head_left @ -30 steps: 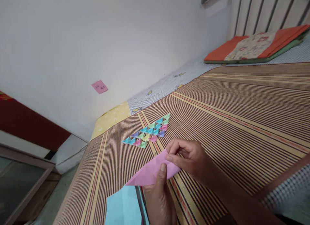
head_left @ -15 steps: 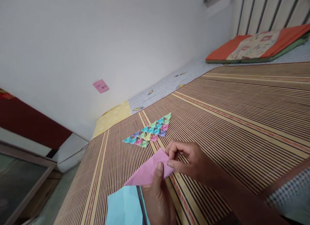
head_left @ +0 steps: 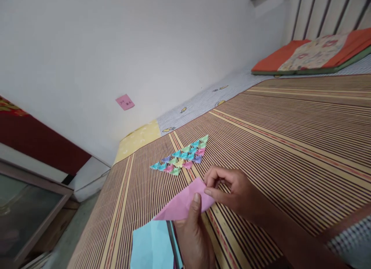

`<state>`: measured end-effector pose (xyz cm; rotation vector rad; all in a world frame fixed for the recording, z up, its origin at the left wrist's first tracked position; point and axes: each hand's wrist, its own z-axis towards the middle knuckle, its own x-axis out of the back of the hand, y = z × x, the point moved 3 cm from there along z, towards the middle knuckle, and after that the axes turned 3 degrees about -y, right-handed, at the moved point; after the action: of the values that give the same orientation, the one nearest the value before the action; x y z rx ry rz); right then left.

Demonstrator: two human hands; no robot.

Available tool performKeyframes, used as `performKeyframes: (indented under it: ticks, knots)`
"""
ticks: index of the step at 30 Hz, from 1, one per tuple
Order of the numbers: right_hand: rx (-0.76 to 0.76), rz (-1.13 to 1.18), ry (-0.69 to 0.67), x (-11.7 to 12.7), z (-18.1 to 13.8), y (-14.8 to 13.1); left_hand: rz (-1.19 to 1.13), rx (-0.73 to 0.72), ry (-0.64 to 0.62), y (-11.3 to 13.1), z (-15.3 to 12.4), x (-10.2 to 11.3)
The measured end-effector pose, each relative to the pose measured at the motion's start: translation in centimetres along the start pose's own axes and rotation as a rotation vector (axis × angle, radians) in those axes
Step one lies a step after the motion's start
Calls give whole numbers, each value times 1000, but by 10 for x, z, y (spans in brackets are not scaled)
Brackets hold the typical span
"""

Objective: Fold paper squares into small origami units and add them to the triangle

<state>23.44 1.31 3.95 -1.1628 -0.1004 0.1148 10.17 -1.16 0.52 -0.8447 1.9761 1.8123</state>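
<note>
You are holding the pink paper [head_left: 185, 202] in both hands, above the striped mat [head_left: 278, 145]. It is lying folded and slanting, one narrow tip pointing toward 8 o'clock and its broader end toward 2 o'clock.

Your left hand [head_left: 196, 234] is grasping the paper from its 5 o'clock side: the thumb is pressing flat on the upper face, while the fingers are hiding underneath. Your right hand [head_left: 227, 188] is coming in at 3 o'clock, its thumb and forefinger pinching the broader end near the edge, and the other fingers are curling inward.

At 7 o'clock from the pink paper, blue sheets [head_left: 152, 246] are lying just beside your left hand, with a dark strip [head_left: 173, 240] running along their right side; you are not seeing clearly whether the hand is touching them.

At 12 o'clock, small folded pieces [head_left: 180, 163] in blue, green, pink, purple and yellow are resting on the mat, forming a roughly triangular pattern near the paper but apart from it.

Farther off, a pink note [head_left: 125, 102] is hanging on the wall [head_left: 162, 48] toward 11 o'clock, and orange folded bedding [head_left: 314, 54] is lying well apart, between 1 and 2 o'clock.
</note>
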Motion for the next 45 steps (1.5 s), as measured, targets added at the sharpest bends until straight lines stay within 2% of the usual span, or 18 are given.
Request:
performKeyframes:
  ticks: [10, 18, 24, 31, 45]
  knots:
    - [-3, -2, 36, 2, 2, -1, 107, -33, -7, -2, 1, 1]
    - [-116, 163, 24, 1, 3, 6, 116, 6, -15, 3, -4, -3]
    - [-143, 219, 1, 1, 2, 10, 115, -85, -14, 4, 0, -5]
    - [-67, 126, 24, 2, 5, 1, 141, -39, -28, 2, 1, -6]
    - [-113, 201, 58, 0, 2, 7, 142, 24, -46, 1, -2, -5]
